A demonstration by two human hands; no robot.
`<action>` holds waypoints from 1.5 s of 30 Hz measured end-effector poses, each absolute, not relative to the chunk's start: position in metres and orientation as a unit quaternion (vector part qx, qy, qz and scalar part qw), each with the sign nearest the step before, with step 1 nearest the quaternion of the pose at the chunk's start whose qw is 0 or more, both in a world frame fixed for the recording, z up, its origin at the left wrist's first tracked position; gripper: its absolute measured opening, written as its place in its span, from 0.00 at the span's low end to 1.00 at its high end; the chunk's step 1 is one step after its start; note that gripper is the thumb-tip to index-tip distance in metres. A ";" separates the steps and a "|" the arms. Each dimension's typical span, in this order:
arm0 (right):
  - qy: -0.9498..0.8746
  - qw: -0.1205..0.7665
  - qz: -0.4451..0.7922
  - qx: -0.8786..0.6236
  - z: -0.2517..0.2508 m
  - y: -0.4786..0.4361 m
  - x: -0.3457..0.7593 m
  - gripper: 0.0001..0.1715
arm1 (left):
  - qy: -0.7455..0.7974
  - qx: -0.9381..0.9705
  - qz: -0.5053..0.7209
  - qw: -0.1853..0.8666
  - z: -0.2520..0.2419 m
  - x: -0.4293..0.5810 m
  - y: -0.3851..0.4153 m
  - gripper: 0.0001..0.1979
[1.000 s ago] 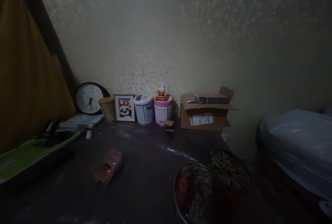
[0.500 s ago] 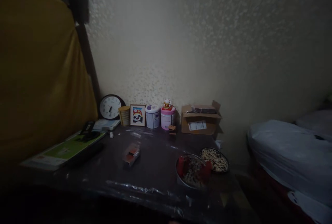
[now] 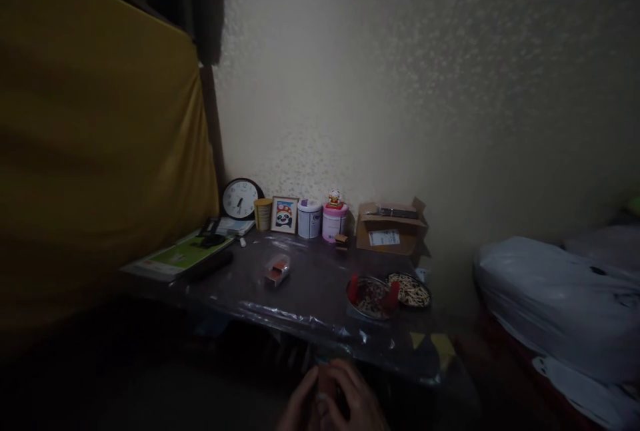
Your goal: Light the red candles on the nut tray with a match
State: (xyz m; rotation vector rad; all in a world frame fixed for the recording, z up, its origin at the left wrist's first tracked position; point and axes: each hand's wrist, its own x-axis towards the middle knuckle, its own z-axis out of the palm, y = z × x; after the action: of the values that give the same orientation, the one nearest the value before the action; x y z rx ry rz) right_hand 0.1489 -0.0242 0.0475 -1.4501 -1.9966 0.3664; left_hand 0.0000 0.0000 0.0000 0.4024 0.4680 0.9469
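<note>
The left hand and right hand meet just in front of the near edge of the tabletop. Their fingers curl inward about a dim reddish-brown form, too dark for us to identify; we cannot tell whether either hand grasps it. On the tabletop we see a clear-wrapped packet left of centre and, towards the right edge, a round dish with two red parts at its sides, next to pale, stick-like pieces. Along the far edge, from the left corner rightward, we note a clock, a yellow cup, a framed picture, a white tub, a pink-lidded tub bearing a figurine, and a cardboard box.
</note>
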 end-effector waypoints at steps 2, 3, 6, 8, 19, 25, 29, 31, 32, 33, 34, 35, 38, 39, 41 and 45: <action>-0.759 0.318 0.152 -0.548 0.055 -0.029 0.146 0.20 | 0.218 0.183 0.468 0.837 -0.005 0.006 -0.001 0.15; -0.760 0.320 0.159 -0.543 0.058 -0.031 0.145 0.20 | 0.217 0.179 0.480 0.831 -0.007 0.008 -0.002 0.15; -0.764 0.325 0.171 -0.531 0.062 -0.034 0.144 0.20 | 0.212 0.168 0.512 0.815 -0.007 0.012 -0.005 0.15; -0.764 0.329 0.172 -0.528 0.062 -0.035 0.144 0.20 | 0.208 0.160 0.508 0.820 -0.003 0.013 -0.006 0.13; -0.768 0.325 0.115 -0.540 0.059 -0.034 0.141 0.19 | 0.169 0.169 0.479 0.845 0.008 0.019 -0.008 0.11; -0.765 0.371 0.180 -0.495 0.066 -0.031 0.144 0.12 | 0.184 0.161 0.477 0.844 0.018 0.016 -0.007 0.10; -0.690 0.446 0.261 -0.507 0.065 -0.019 0.154 0.09 | 0.202 0.142 0.449 0.859 0.028 0.013 -0.009 0.11; -0.643 0.462 0.299 -0.532 0.059 -0.011 0.160 0.12 | 0.202 0.150 0.424 0.870 0.029 0.012 -0.011 0.14; -0.626 0.466 0.319 -0.537 0.056 -0.009 0.163 0.13 | 0.199 0.156 0.415 0.874 0.028 0.012 -0.011 0.15; -0.614 0.468 0.339 -0.537 0.053 -0.006 0.165 0.14 | 0.195 0.161 0.410 0.876 0.028 0.012 -0.011 0.16; -0.604 0.470 0.358 -0.535 0.051 -0.005 0.166 0.14 | 0.195 0.165 0.405 0.878 0.027 0.013 -0.012 0.16; -0.594 0.470 0.375 -0.534 0.050 -0.004 0.167 0.15 | 0.196 0.167 0.400 0.880 0.025 0.013 -0.012 0.16; -0.568 0.471 0.416 -0.532 0.050 -0.005 0.166 0.17 | 0.193 0.175 0.387 0.885 0.024 0.014 -0.012 0.16; -0.562 0.472 0.423 -0.531 0.050 -0.006 0.166 0.17 | 0.190 0.179 0.385 0.885 0.025 0.014 -0.013 0.16; -0.558 0.476 0.421 -0.535 0.052 -0.007 0.165 0.17 | 0.186 0.186 0.386 0.884 0.028 0.014 -0.014 0.16; -0.579 0.468 0.360 -0.562 0.049 -0.005 0.167 0.14 | 0.194 0.187 0.378 0.886 0.033 0.014 -0.017 0.15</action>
State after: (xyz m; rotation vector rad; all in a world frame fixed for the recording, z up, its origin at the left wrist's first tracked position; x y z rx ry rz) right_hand 0.1671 -0.0047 0.0490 -1.3793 -1.4197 0.8824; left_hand 0.0145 -0.0166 0.0327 0.3885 0.4030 0.7872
